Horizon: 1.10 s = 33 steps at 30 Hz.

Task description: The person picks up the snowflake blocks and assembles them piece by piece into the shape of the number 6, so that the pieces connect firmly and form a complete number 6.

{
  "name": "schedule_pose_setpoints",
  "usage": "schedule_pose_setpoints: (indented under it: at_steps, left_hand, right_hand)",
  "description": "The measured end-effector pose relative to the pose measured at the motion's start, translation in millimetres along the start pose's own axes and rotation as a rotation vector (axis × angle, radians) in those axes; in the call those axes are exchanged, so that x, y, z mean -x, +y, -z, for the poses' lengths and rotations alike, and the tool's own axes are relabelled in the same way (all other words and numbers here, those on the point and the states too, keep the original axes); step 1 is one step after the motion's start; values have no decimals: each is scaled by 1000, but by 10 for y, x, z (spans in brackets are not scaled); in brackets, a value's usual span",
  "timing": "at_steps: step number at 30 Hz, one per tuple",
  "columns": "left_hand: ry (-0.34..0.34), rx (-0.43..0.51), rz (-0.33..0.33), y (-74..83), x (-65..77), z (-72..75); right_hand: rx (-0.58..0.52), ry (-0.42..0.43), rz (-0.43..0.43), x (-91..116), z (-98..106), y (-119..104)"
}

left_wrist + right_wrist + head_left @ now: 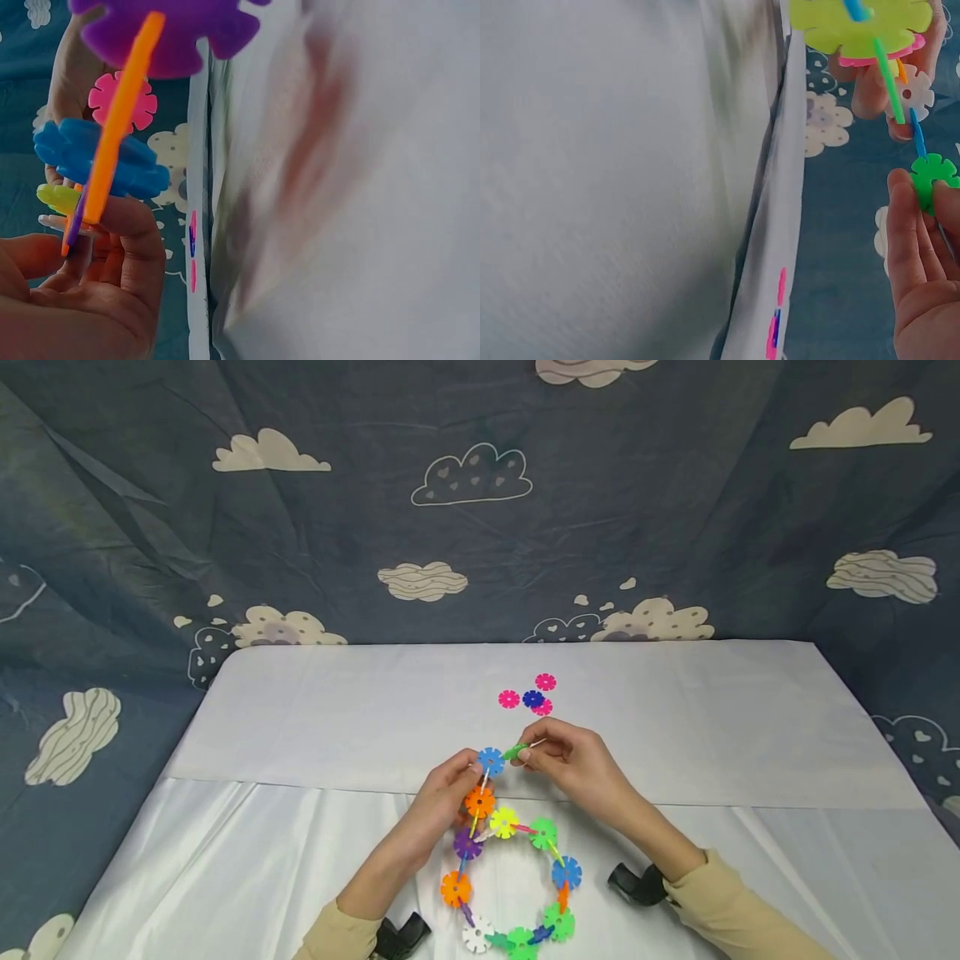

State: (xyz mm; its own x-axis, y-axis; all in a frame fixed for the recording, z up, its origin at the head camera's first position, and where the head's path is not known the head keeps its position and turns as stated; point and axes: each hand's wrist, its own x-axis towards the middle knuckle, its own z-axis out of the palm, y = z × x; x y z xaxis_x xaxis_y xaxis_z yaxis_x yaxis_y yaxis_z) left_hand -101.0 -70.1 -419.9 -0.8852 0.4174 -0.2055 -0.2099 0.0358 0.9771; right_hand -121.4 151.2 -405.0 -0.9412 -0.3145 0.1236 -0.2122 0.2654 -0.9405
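A chain of colourful notched plastic discs, slotted into one another, forms a ring with a short tail at its upper left. My left hand (438, 797) grips that tail by a blue disc (491, 762) and an orange disc (480, 802). Between thumb and fingertips, my right hand (576, 762) pinches a green disc (513, 752). This green disc, seen nearly edge-on in the head view, meets the blue disc's right edge; how deep it sits in the slot I cannot tell. A purple disc (172, 37) looms close in the left wrist view.
Beyond the hands, pink discs (509, 699) and a dark blue disc (532, 698) lie on the white-covered table (337, 718), one pink disc partly under the blue. Black wrist devices (637, 885) sit by the sleeves. A dark cloud-patterned cloth (480, 543) hangs behind the table.
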Motion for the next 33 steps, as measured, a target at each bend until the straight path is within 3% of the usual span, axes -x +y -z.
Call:
schedule_pose_setpoints:
  at_steps: [10, 19, 28, 33]
  left_hand:
    - [-48, 58, -11, -22, -4, -14]
    - [-51, 106, -24, -34, 1, -23]
    - [-38, 73, -29, -30, 7, -24]
    - [-15, -28, -37, -9, 32, 8]
  right_hand:
    - [-12, -26, 3, -23, 4, -49]
    - [-1, -49, 111, -67, -29, 27]
    - [59, -36, 81, -55, -24, 7]
    - [160, -23, 14, -52, 41, 33]
